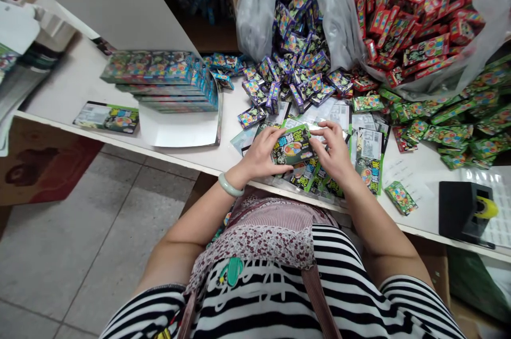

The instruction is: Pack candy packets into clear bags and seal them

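Observation:
A green and black printed carton (294, 146) is held up between my two hands over the table's front edge. My left hand (264, 157), with a pale green bangle at the wrist, grips its left side, thumb along the lower edge. At the right end, my right hand (332, 150) has its thumb and fingers closed on the carton's edge. Beneath lie several flat printed cards (369, 160) in the same green and black, partly hidden by my hands. A small green packet (400, 198) lies to the right of them.
Purple packets (297, 70) spill from a plastic bag; red packets (423, 25) fill another. Green packets (451, 126) heap at the right. A stack of filled boxes (163, 78) stands left, near another printed carton (107, 117). A black tape dispenser (459, 211) sits far right.

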`<move>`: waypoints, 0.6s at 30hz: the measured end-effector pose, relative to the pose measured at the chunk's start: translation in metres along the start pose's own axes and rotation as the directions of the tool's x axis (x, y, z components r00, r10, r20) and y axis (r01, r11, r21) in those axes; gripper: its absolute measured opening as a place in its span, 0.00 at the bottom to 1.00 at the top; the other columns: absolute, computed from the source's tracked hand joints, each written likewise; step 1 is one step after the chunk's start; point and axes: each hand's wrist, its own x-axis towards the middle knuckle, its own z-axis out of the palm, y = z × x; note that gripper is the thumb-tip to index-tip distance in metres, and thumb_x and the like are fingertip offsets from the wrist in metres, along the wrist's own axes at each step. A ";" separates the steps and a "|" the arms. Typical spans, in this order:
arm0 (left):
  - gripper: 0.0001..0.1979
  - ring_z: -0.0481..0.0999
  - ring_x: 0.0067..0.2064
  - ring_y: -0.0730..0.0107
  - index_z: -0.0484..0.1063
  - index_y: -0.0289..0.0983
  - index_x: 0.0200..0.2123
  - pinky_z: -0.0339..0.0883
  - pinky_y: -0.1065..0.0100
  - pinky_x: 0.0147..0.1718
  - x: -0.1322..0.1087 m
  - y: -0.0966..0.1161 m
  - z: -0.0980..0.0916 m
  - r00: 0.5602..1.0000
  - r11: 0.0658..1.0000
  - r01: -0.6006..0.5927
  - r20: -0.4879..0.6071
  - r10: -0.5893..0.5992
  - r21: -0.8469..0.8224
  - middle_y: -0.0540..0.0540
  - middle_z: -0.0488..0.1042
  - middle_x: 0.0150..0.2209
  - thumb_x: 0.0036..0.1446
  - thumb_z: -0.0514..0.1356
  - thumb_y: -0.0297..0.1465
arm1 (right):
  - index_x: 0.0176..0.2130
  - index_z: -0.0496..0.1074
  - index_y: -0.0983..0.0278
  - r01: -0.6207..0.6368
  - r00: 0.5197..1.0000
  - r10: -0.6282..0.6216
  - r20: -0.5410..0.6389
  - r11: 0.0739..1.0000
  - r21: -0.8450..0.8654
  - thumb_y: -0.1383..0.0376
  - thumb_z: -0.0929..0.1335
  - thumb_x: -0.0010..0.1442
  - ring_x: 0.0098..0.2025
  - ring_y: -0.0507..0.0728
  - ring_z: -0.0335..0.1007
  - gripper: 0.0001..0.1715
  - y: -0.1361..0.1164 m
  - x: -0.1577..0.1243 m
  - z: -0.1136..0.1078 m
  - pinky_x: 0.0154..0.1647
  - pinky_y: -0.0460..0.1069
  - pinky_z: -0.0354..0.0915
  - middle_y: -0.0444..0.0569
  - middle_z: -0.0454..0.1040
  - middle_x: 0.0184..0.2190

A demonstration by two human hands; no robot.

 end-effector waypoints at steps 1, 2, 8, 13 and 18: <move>0.47 0.68 0.58 0.47 0.56 0.35 0.66 0.67 0.45 0.58 -0.001 -0.001 -0.001 1.000 1.000 0.017 -0.010 -0.017 0.003 0.34 0.64 0.56 0.49 0.69 0.49 | 0.43 0.74 0.57 0.013 1.000 -0.013 0.018 1.000 0.002 0.55 0.65 0.65 0.57 0.63 0.66 0.12 0.001 -0.003 0.000 0.53 0.62 0.70 0.53 0.67 0.53; 0.47 0.68 0.58 0.47 0.56 0.35 0.66 0.67 0.45 0.58 -0.001 -0.001 -0.001 1.000 1.000 0.028 -0.014 -0.028 0.005 0.35 0.64 0.56 0.49 0.69 0.49 | 0.44 0.75 0.57 0.017 0.998 -0.017 0.053 1.000 0.007 0.54 0.65 0.66 0.60 0.64 0.64 0.14 0.003 -0.007 0.000 0.57 0.64 0.67 0.53 0.66 0.56; 0.48 0.66 0.60 0.45 0.56 0.35 0.66 0.65 0.44 0.60 0.001 0.002 0.000 0.998 0.999 0.043 0.048 -0.042 -0.017 0.34 0.64 0.57 0.49 0.70 0.48 | 0.39 0.78 0.58 -0.062 0.963 0.025 0.267 0.990 0.130 0.50 0.64 0.66 0.61 0.63 0.66 0.19 0.004 -0.013 -0.004 0.65 0.63 0.61 0.54 0.72 0.56; 0.46 0.68 0.58 0.47 0.55 0.40 0.67 0.67 0.44 0.58 -0.004 -0.005 -0.009 0.990 0.993 0.115 0.078 -0.114 -0.019 0.37 0.64 0.56 0.50 0.70 0.47 | 0.49 0.76 0.59 -0.088 0.996 0.090 -0.015 0.987 0.135 0.52 0.64 0.65 0.52 0.60 0.74 0.20 0.031 0.052 -0.044 0.60 0.59 0.66 0.52 0.78 0.49; 0.43 0.68 0.60 0.48 0.53 0.44 0.68 0.66 0.46 0.61 -0.010 -0.008 -0.019 0.982 0.989 0.146 0.121 -0.142 -0.023 0.38 0.63 0.58 0.53 0.67 0.45 | 0.59 0.68 0.66 -0.223 0.931 0.094 -0.354 0.912 -0.344 0.59 0.67 0.62 0.63 0.64 0.64 0.28 0.085 0.171 -0.126 0.66 0.61 0.60 0.60 0.70 0.60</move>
